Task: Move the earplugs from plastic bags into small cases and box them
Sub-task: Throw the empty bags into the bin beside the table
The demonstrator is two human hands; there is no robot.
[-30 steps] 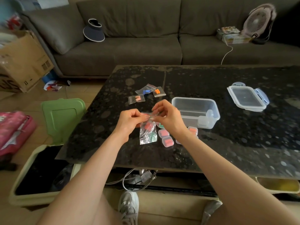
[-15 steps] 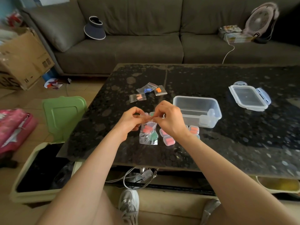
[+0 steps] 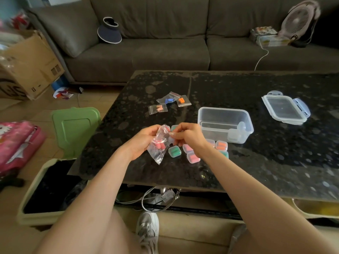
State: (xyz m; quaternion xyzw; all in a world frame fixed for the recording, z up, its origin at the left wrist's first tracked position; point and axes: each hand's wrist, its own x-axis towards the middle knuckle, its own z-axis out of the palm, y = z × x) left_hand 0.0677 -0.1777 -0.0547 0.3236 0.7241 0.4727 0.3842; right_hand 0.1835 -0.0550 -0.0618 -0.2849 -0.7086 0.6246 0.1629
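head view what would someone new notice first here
At the near middle of the table, the left hand and right hand both pinch a clear plastic bag with pink earplugs inside. Just right of them lie small cases holding pink, orange and green, beside an open clear box; its lid lies apart, far right.

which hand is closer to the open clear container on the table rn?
Right. The right hand sits just left of the clear container, close to its near-left corner. The left hand is farther left, on the other side of the plastic bag both hands hold.
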